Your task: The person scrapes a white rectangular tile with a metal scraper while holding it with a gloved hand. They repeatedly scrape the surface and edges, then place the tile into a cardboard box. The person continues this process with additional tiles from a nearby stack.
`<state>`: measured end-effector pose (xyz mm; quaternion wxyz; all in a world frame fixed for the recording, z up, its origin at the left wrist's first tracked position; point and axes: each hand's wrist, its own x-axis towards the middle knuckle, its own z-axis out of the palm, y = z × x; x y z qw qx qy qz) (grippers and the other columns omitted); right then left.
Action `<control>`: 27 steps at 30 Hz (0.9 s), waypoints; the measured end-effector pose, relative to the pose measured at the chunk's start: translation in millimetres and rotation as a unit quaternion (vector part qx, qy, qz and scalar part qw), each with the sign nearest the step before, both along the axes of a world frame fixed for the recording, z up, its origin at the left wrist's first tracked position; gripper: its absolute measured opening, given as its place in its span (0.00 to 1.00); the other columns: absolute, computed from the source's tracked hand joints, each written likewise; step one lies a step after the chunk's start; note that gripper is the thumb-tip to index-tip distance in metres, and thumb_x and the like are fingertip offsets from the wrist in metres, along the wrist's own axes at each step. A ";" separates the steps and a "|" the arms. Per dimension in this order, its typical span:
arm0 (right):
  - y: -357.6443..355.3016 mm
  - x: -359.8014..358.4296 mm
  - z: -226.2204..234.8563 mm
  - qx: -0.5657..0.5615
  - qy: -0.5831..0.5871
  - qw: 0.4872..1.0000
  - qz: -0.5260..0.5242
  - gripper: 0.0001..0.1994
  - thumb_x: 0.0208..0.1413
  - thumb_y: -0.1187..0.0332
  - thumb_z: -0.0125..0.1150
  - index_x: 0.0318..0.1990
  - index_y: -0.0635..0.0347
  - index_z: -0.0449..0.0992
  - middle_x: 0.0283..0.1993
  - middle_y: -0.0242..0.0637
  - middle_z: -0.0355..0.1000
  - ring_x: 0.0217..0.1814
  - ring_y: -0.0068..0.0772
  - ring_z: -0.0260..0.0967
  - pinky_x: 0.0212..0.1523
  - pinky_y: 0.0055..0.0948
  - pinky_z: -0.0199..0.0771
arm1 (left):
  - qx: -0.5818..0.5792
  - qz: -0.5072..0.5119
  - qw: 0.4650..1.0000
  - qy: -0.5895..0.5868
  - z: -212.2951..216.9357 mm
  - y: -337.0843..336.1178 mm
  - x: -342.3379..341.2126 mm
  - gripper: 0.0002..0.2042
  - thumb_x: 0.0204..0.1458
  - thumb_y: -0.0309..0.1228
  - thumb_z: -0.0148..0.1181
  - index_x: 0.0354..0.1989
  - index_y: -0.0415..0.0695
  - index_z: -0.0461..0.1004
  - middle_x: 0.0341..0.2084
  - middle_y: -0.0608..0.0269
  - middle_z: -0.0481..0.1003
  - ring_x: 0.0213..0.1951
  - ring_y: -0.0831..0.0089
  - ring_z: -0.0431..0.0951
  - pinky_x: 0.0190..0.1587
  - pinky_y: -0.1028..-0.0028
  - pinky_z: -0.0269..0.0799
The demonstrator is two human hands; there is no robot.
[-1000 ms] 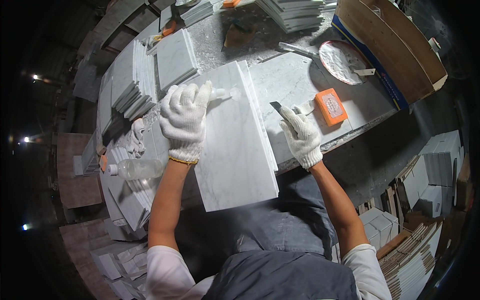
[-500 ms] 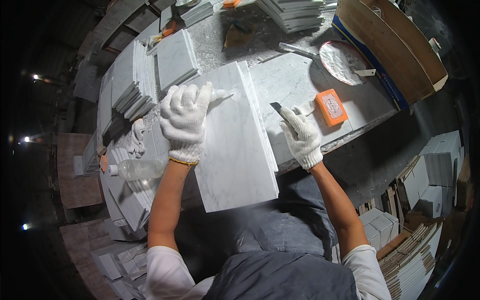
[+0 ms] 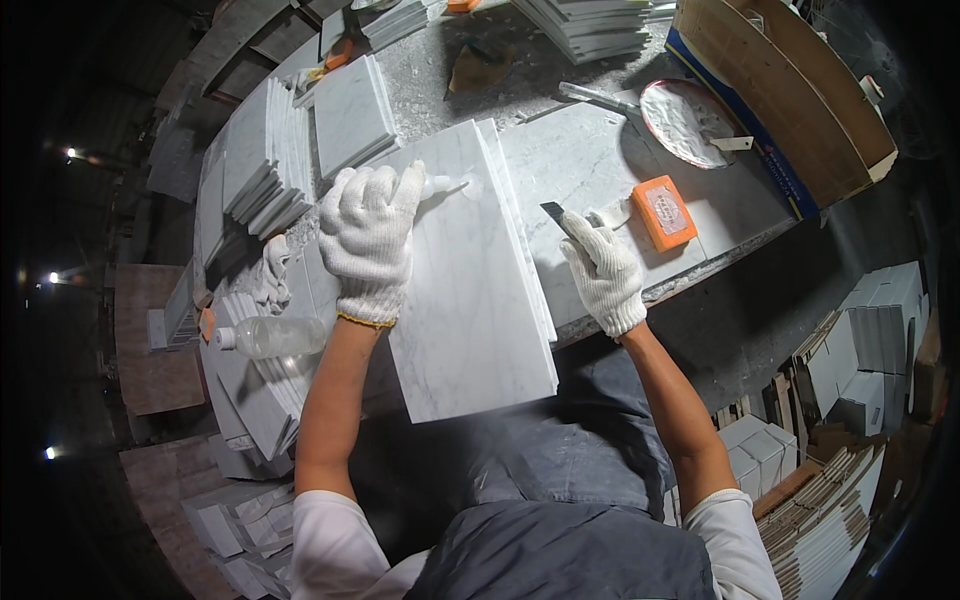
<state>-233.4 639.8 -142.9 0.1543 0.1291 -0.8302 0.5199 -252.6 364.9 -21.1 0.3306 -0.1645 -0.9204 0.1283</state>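
Grey-veined white marble slab (image 3: 478,310), rectangular, overhangs the bench (image 3: 415,90); likely heavy, stiff, brittle, best held by both long edges. Left hand (image 3: 370,235) has fingers clamped round a small translucent nozzled bottle (image 3: 437,186); right hand (image 3: 604,270) pinches a dark flat blade (image 3: 556,217).

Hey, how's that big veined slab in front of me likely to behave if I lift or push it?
The veined slab probably stays stiff: its near end juts past the table edge without visible sagging. Pressing on that overhang might tip it. Being thin and stone-like, it could chip at the corners.
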 end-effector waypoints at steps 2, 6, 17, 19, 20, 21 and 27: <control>-0.3 -0.9 -2.7 -0.011 -0.001 1.000 0.003 0.19 0.59 0.75 0.69 0.58 0.59 0.80 0.47 0.48 0.81 0.52 0.44 0.80 0.58 0.35 0.76 | -0.010 -0.011 1.000 0.019 -0.2 -0.4 -0.5 0.27 0.42 0.25 0.71 0.56 0.56 0.82 0.46 0.69 0.74 0.52 0.63 0.75 0.59 0.60 0.70; -0.1 -1.2 -4.5 0.005 0.009 1.000 -0.001 0.19 0.58 0.75 0.69 0.59 0.60 0.80 0.47 0.49 0.81 0.53 0.45 0.79 0.59 0.36 0.75 | -0.025 -0.005 0.999 0.025 0.9 0.9 0.1 0.27 0.43 0.25 0.71 0.56 0.56 0.82 0.46 0.69 0.74 0.51 0.63 0.75 0.57 0.60 0.71; -0.3 -0.1 2.3 -0.005 0.009 1.000 -0.001 0.19 0.58 0.76 0.69 0.58 0.59 0.80 0.42 0.46 0.80 0.46 0.42 0.80 0.58 0.35 0.77 | 0.007 -0.030 0.999 0.034 4.3 -0.2 0.0 0.27 0.41 0.24 0.69 0.54 0.57 0.83 0.43 0.70 0.75 0.49 0.63 0.76 0.55 0.64 0.71; -0.6 0.2 1.1 -0.012 -0.002 1.000 0.001 0.19 0.58 0.76 0.69 0.58 0.59 0.80 0.43 0.46 0.80 0.48 0.43 0.80 0.59 0.36 0.76 | 0.014 -0.028 0.999 0.026 3.7 -0.7 0.8 0.27 0.40 0.24 0.69 0.54 0.57 0.83 0.43 0.70 0.75 0.49 0.63 0.76 0.55 0.64 0.71; -0.7 0.3 0.2 -0.014 -0.008 1.000 0.003 0.19 0.58 0.76 0.69 0.58 0.59 0.80 0.44 0.47 0.81 0.49 0.44 0.80 0.60 0.36 0.76 | 0.013 -0.023 0.999 0.021 3.5 -0.9 1.1 0.27 0.41 0.23 0.68 0.54 0.57 0.83 0.43 0.70 0.75 0.49 0.63 0.76 0.55 0.64 0.71; -0.6 0.3 -0.6 -0.016 -0.013 1.000 0.003 0.19 0.58 0.76 0.69 0.58 0.59 0.80 0.45 0.48 0.81 0.51 0.45 0.80 0.61 0.37 0.75 | 0.020 -0.017 1.000 0.013 3.4 -0.9 1.3 0.27 0.41 0.23 0.68 0.54 0.57 0.83 0.43 0.69 0.75 0.49 0.63 0.75 0.56 0.63 0.71; -0.5 -0.8 -2.3 -0.012 0.002 1.000 0.002 0.19 0.58 0.75 0.69 0.58 0.60 0.80 0.49 0.50 0.81 0.55 0.47 0.79 0.62 0.38 0.74 | 0.022 -0.002 1.000 -0.006 2.4 -1.5 2.4 0.28 0.42 0.23 0.68 0.55 0.58 0.83 0.46 0.70 0.75 0.53 0.63 0.74 0.59 0.62 0.69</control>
